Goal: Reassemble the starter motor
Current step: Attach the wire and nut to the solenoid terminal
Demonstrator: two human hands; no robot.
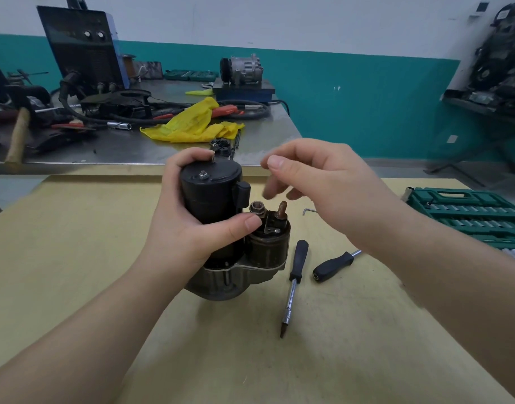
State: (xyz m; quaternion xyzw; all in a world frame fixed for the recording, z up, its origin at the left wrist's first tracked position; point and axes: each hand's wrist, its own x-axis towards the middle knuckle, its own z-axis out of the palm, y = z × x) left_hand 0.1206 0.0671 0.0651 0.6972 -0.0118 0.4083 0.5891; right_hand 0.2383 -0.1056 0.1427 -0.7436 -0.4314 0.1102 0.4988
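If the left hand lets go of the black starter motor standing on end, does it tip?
Possibly. The black starter motor stands tall on its grey nose housing, with the solenoid offset to one side. It is probably heavy, being metal. The left hand grips its body.

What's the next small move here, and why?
Probably lower the right hand to the black-handled driver lying beside the starter motor. The left hand grips the motor upright, a bolt stands proud at the end cap's far edge, and the right hand hovers with nothing visible in it.
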